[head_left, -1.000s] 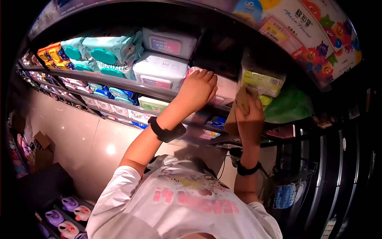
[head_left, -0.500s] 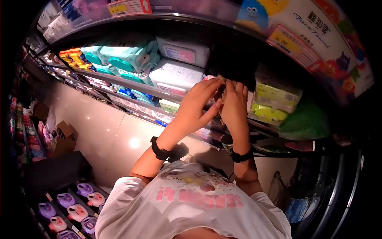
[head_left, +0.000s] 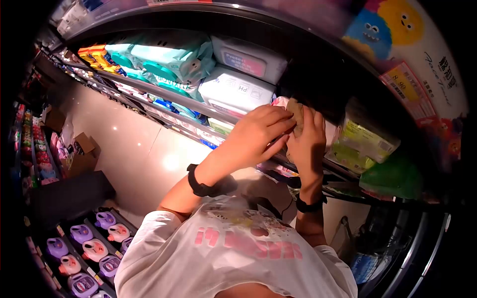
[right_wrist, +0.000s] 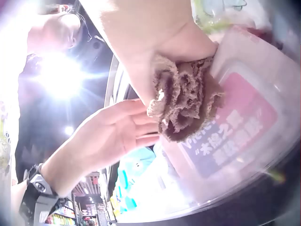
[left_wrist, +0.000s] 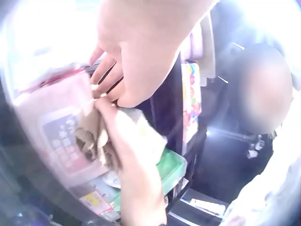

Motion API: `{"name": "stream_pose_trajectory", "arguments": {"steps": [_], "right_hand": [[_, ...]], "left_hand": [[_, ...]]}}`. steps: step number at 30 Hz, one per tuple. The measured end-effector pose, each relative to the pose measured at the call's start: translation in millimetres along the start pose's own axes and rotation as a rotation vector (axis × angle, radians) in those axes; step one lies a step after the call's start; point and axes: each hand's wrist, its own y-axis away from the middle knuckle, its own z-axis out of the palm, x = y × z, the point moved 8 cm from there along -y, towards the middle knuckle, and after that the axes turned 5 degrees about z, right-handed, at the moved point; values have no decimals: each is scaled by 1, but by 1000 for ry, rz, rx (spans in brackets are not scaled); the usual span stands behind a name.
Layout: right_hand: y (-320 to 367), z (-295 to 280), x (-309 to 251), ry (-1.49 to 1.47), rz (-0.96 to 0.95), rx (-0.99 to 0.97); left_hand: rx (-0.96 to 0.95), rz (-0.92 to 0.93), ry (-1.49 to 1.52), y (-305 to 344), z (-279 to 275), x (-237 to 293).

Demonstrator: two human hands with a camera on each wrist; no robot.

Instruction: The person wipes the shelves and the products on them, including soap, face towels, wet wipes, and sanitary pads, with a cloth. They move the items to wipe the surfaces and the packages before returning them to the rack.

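Observation:
My right hand (head_left: 308, 141) grips a crumpled brown cloth (head_left: 296, 115) at the front of the shelf; its ragged folds bulge out of the hand in the right wrist view. Beside it, my left hand (head_left: 258, 131) reaches across with nearly straight fingers, their tips right at the cloth and partly hidden behind it in the left wrist view. A pale pink pack of wipes (right_wrist: 244, 117) with a pink and lilac label stands just behind the cloth and right hand. In the head view only a bit of it shows between the hands.
White wipes packs (head_left: 236, 89) and teal-lidded packs (head_left: 169, 62) stand left along the shelf. Green-yellow packs (head_left: 365, 131) and a green bag (head_left: 392, 176) lie to the right. An upper shelf with a price tag (head_left: 407, 89) overhangs. Detergent bottles (head_left: 94, 248) stand low at left.
My right hand has come left and up from beside the green-yellow packs with the cloth. My left hand has lifted off the pink pack and met it. The head view has shifted.

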Motion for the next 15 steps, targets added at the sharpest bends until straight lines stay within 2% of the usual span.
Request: {"name": "stream_pose_trajectory", "arguments": {"steps": [2,3,4,5,6,7,9,12,14,15], "right_hand": [[-1,1,-2,-3,-117,88],[0,4,9,-206,65,39],[-1,-8,-7,-34,-53,109],[-1,-6,-10,50,-124,146],[1,-4,-14,127,-195,182],[0,-6,-8,103,-58,184],[-12,-1,-8,115,-84,266],[2,-1,-6,160,-16,236],[2,5,-21,404,-195,226],[1,-1,-7,95,188,169]], "left_hand": [[81,171,10,-19,-40,29],[127,231,85,-26,-62,44],[85,335,82,-33,-86,67],[248,518,109,-26,-103,79],[212,401,108,-40,-123,104],[174,415,128,-39,-137,120],[106,526,185,-33,-152,139],[40,589,301,-15,-175,153],[1,639,343,-5,-186,158],[-14,658,343,0,-189,163]]}}
